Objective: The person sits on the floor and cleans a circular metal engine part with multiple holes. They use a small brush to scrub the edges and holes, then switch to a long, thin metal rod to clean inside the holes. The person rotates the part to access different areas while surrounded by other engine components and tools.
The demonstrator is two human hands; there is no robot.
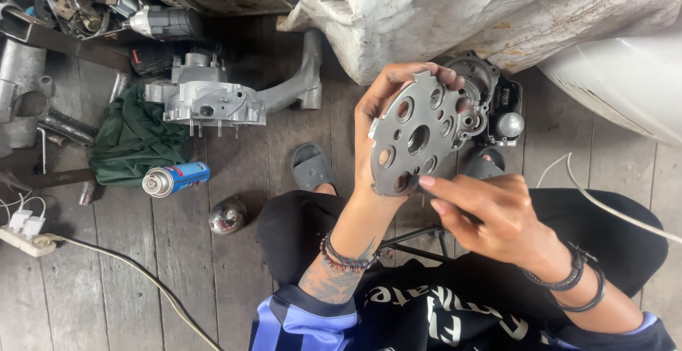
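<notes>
My left hand (pixel 376 120) holds up a round grey metal plate (pixel 414 136) with several holes, fingers wrapped round its upper edge and thumb side behind it. My right hand (pixel 490 216) pinches a small dark part against the plate's lower edge, thumb and forefinger closed on it. Both wrists wear dark bracelets. Just behind the plate lies a dark engine casing (pixel 492 102) with a shiny round cap.
On the wooden floor: a grey engine crankcase (pixel 206 99) on a green cloth (pixel 128 141), a blue spray can (pixel 175 178), a shiny metal ball (pixel 227 216), a grey sandal (pixel 311 166), a power strip with cable (pixel 25 234), a cordless drill (pixel 167 23), a white sack (pixel 462 10).
</notes>
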